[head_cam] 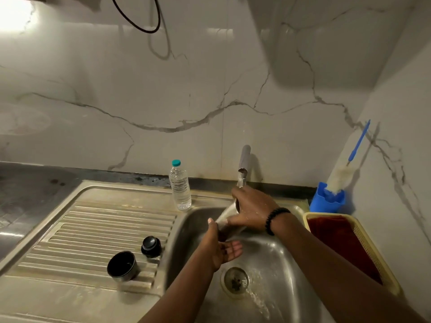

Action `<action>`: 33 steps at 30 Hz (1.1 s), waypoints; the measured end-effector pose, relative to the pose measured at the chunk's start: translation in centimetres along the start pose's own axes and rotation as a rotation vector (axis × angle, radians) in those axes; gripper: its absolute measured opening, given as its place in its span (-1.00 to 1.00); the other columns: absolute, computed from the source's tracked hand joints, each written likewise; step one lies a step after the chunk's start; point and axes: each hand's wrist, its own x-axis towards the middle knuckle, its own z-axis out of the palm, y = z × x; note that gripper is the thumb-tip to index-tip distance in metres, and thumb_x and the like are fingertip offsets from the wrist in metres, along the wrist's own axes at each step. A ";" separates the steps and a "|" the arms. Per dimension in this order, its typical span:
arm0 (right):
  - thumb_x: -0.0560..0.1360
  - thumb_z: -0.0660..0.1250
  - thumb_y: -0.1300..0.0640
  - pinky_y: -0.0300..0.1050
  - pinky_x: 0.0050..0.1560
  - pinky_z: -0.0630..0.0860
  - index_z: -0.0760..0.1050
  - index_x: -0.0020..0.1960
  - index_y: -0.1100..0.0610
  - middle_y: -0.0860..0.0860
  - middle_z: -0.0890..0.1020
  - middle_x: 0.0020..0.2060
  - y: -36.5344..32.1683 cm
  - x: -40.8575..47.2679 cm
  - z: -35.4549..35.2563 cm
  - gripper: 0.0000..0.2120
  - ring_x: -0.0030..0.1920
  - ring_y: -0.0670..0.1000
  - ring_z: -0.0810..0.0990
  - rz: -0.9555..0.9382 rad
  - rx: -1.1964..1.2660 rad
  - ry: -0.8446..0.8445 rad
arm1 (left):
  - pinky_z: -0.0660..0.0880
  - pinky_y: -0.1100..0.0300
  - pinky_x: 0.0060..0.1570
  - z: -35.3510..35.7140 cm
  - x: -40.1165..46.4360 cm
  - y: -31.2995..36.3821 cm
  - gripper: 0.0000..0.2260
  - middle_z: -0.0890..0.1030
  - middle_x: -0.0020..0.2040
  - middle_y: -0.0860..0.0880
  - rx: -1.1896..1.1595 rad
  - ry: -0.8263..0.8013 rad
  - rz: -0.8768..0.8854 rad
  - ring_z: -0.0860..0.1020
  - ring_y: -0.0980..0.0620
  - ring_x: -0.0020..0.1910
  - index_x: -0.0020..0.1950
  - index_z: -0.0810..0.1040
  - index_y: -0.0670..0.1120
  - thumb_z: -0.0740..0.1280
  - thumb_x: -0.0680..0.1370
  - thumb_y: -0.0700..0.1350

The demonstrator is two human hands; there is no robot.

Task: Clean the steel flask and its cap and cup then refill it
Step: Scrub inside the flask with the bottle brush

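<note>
My right hand [253,209] wraps the upper end of the flask [229,214], fingers curled round its body just below the tap [243,169], so that the mouth sits near the spout, presumably to rinse it. The flask lies tilted, its lower end slanting down and left from the tap towards my left hand [224,247]. That hand is mostly spread, palm up with straight fingers, the thumb raised against the flask's lower end; it appears to steady or rub the steel rather than grasp it, though blur hides the exact contact. Both hands work over the sink [279,259], in front of the tap, so that runoff falls to the drain [235,280]; a wet streak runs past the drain towards me.

Left of the tap and nearer me, on the ribbed draining board [93,229], the cap [151,247] and the cup [122,266] stand apart from each other, set aside, I judge, to await their own washing. A water bottle [180,186] stands just left of the tap, probably for the refill. Right of the tap, a bottle brush [340,177] stands in a blue holder [326,201], within reach for scrubbing inside.
</note>
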 end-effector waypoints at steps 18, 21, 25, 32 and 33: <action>0.29 0.55 -0.12 -0.33 -0.23 0.53 0.18 0.23 -0.08 -0.11 0.26 0.17 3.2 -7.1 9.1 -0.30 0.05 -0.12 0.45 0.195 0.603 -0.064 | 0.58 -0.17 0.05 0.9 0.3 -0.5 -0.15 0.47 0.29 -0.20 0.052 0.051 0.284 0.55 -0.21 0.17 0.52 0.14 0.03 0.57 0.38 0.00; 0.37 0.50 -0.10 -0.21 -0.05 0.57 0.32 0.18 -0.06 -0.12 0.42 0.10 5.2 -6.9 7.7 -0.49 0.02 -0.09 0.52 0.222 0.615 -0.163 | 0.62 -0.10 -0.03 2.0 0.4 -0.6 -0.07 0.54 0.25 -0.21 0.120 0.044 0.279 0.60 -0.21 0.14 0.50 0.25 -0.09 0.64 0.25 0.03; 0.50 0.40 -0.01 0.04 0.15 0.53 0.47 0.19 0.05 -0.01 0.57 0.06 10.8 -5.2 3.2 -0.69 0.05 0.00 0.57 0.229 0.428 -0.033 | 0.60 -0.02 -0.13 2.9 1.0 -1.4 -0.24 0.54 0.20 -0.19 0.236 0.037 0.340 0.60 -0.19 0.10 0.45 0.28 -0.10 0.59 0.36 -0.14; 0.55 0.30 0.04 0.10 0.48 0.09 0.34 0.44 0.03 0.06 0.34 0.46 22.6 -0.3 -5.8 -0.53 0.51 0.15 0.18 0.171 -0.767 0.023 | 0.59 0.06 -0.12 4.6 1.0 -2.3 -0.37 0.58 0.17 -0.15 0.415 -0.002 0.478 0.62 -0.12 0.07 0.36 0.35 -0.02 0.57 0.38 -0.23; 0.58 0.25 0.07 0.14 0.51 0.00 0.31 0.46 0.03 0.07 0.26 0.51 23.8 0.1 -6.6 -0.54 0.55 0.18 0.08 0.176 -0.879 -0.018 | 0.59 0.07 -0.11 4.8 1.0 -2.4 -0.39 0.58 0.15 -0.14 0.448 -0.004 0.499 0.62 -0.11 0.07 0.34 0.37 -0.01 0.57 0.38 -0.23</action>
